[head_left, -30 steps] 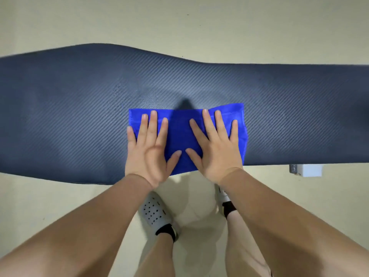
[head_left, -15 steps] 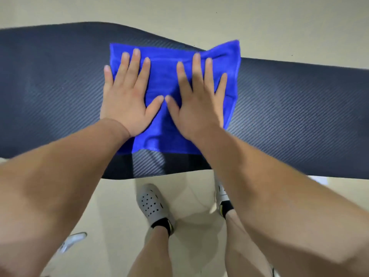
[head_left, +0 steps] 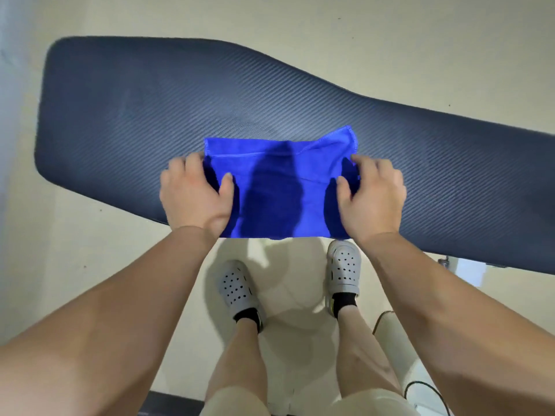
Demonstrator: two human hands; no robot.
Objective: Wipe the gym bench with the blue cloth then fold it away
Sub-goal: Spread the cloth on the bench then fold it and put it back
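A blue cloth point(head_left: 279, 187) lies folded on the near edge of the dark padded gym bench point(head_left: 150, 115), its lower hem hanging slightly past the edge. My left hand point(head_left: 195, 196) grips the cloth's left side, thumb on top and fingers curled around the edge. My right hand point(head_left: 372, 196) grips the right side the same way. The cloth's far right corner sticks up a little. A shadow falls across the cloth's middle.
The bench runs from the rounded left end to the right edge of view over a pale floor. My feet in grey clogs point(head_left: 237, 289) stand just under the near edge. A white bracket point(head_left: 468, 273) and a cable point(head_left: 420, 385) lie at the lower right.
Both hands went from flat palms pressing the cloth at the bench's far side to gripping its two sides at the near edge. The cloth came back toward me.
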